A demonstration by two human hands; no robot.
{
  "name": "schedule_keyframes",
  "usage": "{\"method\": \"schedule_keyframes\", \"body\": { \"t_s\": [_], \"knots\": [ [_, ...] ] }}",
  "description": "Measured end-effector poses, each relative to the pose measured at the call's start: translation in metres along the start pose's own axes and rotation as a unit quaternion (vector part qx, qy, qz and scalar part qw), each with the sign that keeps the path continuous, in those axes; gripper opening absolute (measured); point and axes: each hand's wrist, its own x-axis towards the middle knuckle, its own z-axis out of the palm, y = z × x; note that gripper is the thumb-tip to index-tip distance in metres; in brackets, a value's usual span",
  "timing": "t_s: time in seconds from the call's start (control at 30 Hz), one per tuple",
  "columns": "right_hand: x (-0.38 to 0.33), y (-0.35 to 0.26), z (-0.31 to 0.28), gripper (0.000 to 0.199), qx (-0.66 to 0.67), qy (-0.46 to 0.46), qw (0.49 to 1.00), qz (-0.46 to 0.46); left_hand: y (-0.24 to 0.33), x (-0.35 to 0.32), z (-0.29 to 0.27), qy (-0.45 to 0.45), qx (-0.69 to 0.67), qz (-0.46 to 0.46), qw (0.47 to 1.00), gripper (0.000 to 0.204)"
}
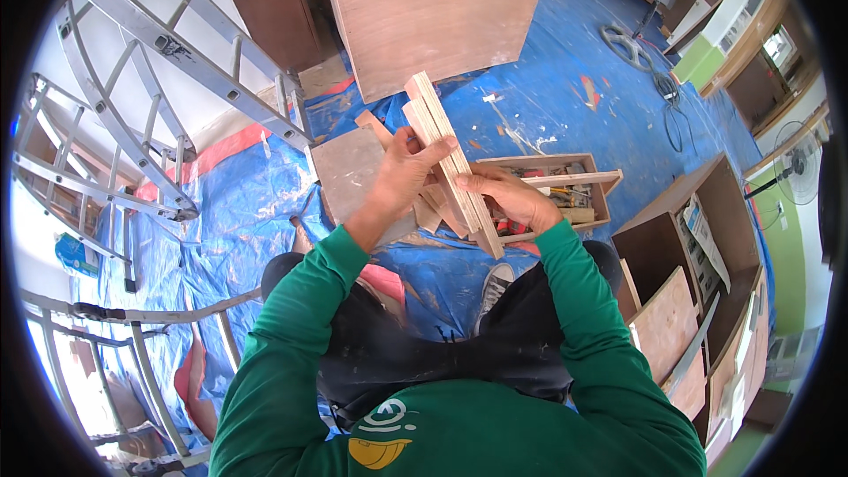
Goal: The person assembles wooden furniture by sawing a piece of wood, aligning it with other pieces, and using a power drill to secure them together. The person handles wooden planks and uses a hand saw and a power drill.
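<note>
A bundle of narrow plywood strips [430,118] slants across the middle of the view, held up in front of my knees. My left hand [405,168] grips it from the left, thumb laid over the top strip. On the other side my right hand [514,198] is closed on the lower part, its thumb also on top; its other fingers are partly hidden. The strips lie side by side with their ends uneven. Beneath them rest several loose wood offcuts [427,215] and a greyish flat board [344,168]. Behind my right hand stands a wooden toolbox [616,178] with hand tools inside.
Blue plastic sheeting [548,62] covers the floor. Aluminium ladders [190,57] stand at the left. A large plywood panel [433,13] stands ahead. At the right is a brown open cabinet [654,216] with boards [667,318]. Fans and coiled cable [627,46] sit farther off.
</note>
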Motion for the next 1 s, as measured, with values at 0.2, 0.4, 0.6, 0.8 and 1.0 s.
{"method": "schedule_keyframes", "body": {
  "t_s": [0.2,0.4,0.6,0.8,1.0],
  "knots": [
    [0.017,0.016,0.025,0.090,-0.352,0.192,0.888,-0.224,-0.019,0.010,-0.012,0.099,0.053,0.091,0.990,0.069],
    [0.031,0.003,0.035,0.063,-0.352,0.221,0.897,-0.147,-0.015,0.009,-0.004,0.182,0.081,0.077,0.977,0.074],
    [0.059,-0.054,-0.019,0.060,-0.176,0.029,0.956,-0.232,0.079,-0.024,-0.023,0.026,0.085,0.138,0.986,0.065],
    [0.066,-0.152,0.035,0.056,-0.222,-0.192,0.916,-0.274,0.129,-0.107,-0.081,0.103,0.100,0.206,0.968,0.050],
    [0.112,-0.113,0.070,0.047,-0.373,-0.203,0.866,-0.263,0.047,-0.162,-0.126,0.225,0.098,0.165,0.955,0.056]
  ]
}}
